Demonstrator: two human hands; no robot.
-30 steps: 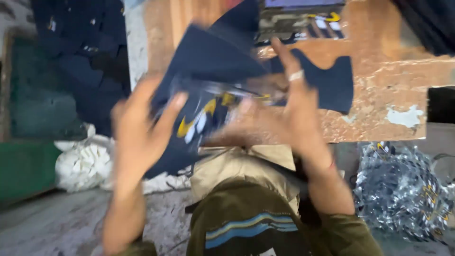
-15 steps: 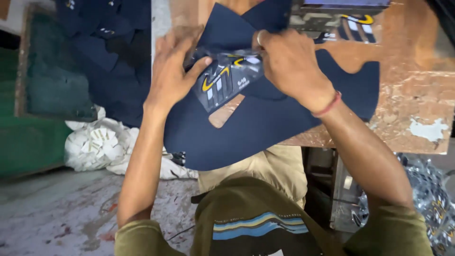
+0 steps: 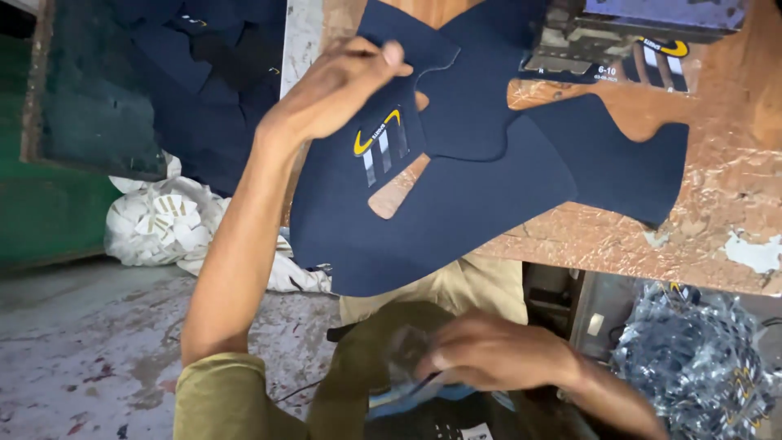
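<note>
A navy blue shoe-upper fabric piece [image 3: 481,204] with a yellow curved mark and white stripes lies over the edge of a worn wooden worktable [image 3: 717,220]. My left hand [image 3: 342,85] pinches its upper left part from above, fingers closed on the cloth. My right hand [image 3: 489,354] is down at my lap, fingers curled on a thin clear film sheet [image 3: 407,346]; the film is blurred and hard to make out.
A stack of printed transfer sheets [image 3: 643,37] sits at the table's far edge. A pile of navy pieces [image 3: 204,73] lies at upper left, a white bag of scraps [image 3: 163,228] on the floor, crumpled clear plastic [image 3: 700,367] at lower right.
My right hand has left the navy piece and dropped to my lap with a clear film. My left hand stays on the piece, which now lies flatter on the table.
</note>
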